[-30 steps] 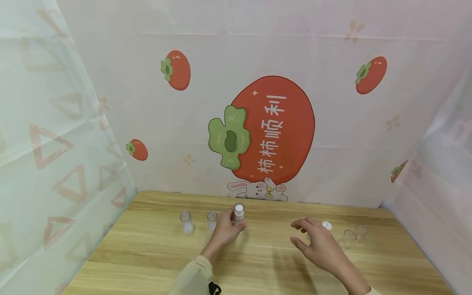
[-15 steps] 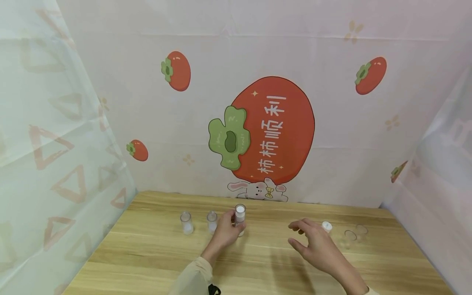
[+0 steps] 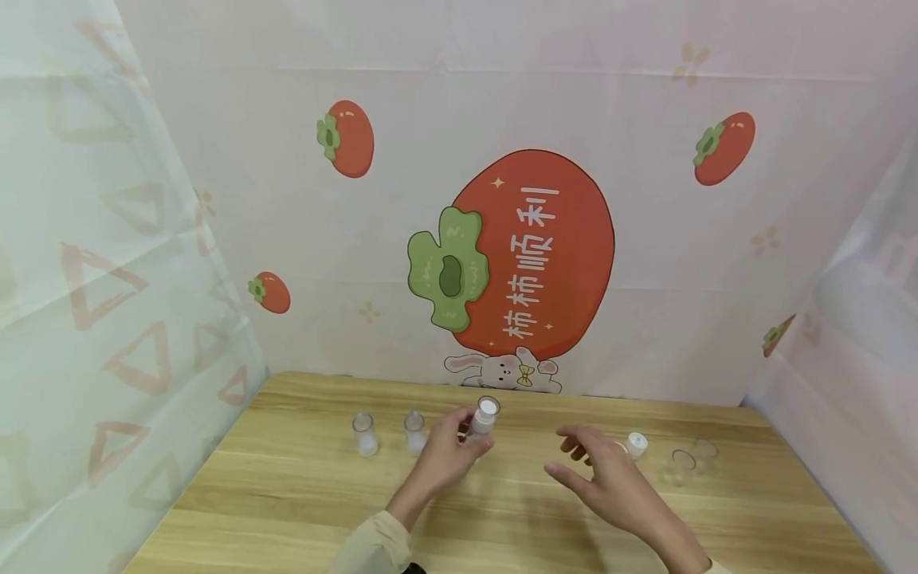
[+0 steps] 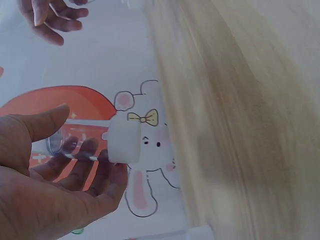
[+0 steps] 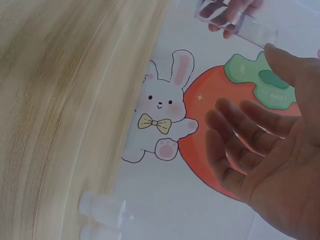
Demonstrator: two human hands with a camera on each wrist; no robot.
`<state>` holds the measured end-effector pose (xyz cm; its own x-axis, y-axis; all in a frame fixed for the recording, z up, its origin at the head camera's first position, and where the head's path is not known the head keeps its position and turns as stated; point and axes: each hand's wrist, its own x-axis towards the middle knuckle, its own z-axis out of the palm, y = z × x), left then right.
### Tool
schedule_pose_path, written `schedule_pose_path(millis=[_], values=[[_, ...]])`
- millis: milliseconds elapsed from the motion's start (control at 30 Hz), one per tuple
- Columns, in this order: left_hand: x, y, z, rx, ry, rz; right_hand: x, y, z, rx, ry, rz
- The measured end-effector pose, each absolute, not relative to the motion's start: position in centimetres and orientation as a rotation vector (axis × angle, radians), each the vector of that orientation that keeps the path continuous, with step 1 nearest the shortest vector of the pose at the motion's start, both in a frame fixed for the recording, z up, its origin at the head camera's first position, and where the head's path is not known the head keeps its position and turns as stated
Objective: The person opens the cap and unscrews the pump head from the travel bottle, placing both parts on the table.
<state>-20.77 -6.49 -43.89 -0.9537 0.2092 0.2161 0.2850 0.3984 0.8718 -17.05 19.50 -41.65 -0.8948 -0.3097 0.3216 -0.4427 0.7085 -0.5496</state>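
Observation:
My left hand [image 3: 446, 454] grips a clear cylindrical bottle [image 3: 484, 418] with a white end piece, held slightly tilted. In the left wrist view the thumb lies along one side of the clear bottle [image 4: 82, 140] and the fingers curl round the other, while its white end [image 4: 124, 138] points towards the table. My right hand [image 3: 610, 482] hovers to the right, fingers loosely bent and thumb apart, holding nothing. The right wrist view shows that palm [image 5: 275, 155] bare, with the held bottle [image 5: 250, 27] beyond it.
Two similar clear bottles with white bottoms, one far left [image 3: 364, 434] and one nearer [image 3: 414, 434], stand on the wooden table [image 3: 287, 494]. Beyond my right hand are a white-topped piece [image 3: 636, 445] and two clear round-rimmed containers [image 3: 683, 462]. A printed cloth [image 3: 531, 255] hangs behind the table.
My left hand has moved right with the bottle, which now leans more. The right hand has drifted a little left, uncovering more of the white pieces beside it.

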Motion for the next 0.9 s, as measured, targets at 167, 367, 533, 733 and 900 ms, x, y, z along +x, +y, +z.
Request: schedule_pose_path(millis=[167, 367, 533, 733, 900], values=[[-19.8, -6.0, -42.9, -0.542, -2.539, -1.546, -17.1, 19.1, -41.5, 0.595, -2.731, 1.039], [-19.0, -5.1, -42.2, -0.620, -2.502, -1.371, -17.1, 18.8, -41.5, 0.646, -2.722, 1.128], [-18.3, -4.6, -42.1, -0.649, -2.503, -1.234, -17.2, 18.6, -41.5, 0.706, -2.690, 1.188], [-17.8, -4.1, -42.0, -0.706, -2.523, -1.075, -17.3, 18.4, -41.5, 0.763, -2.631, 1.265], [-17.5, -3.7, -42.0, -0.738, -2.506, -0.908, -17.3, 18.1, -41.3, 0.782, -2.598, 1.335]])
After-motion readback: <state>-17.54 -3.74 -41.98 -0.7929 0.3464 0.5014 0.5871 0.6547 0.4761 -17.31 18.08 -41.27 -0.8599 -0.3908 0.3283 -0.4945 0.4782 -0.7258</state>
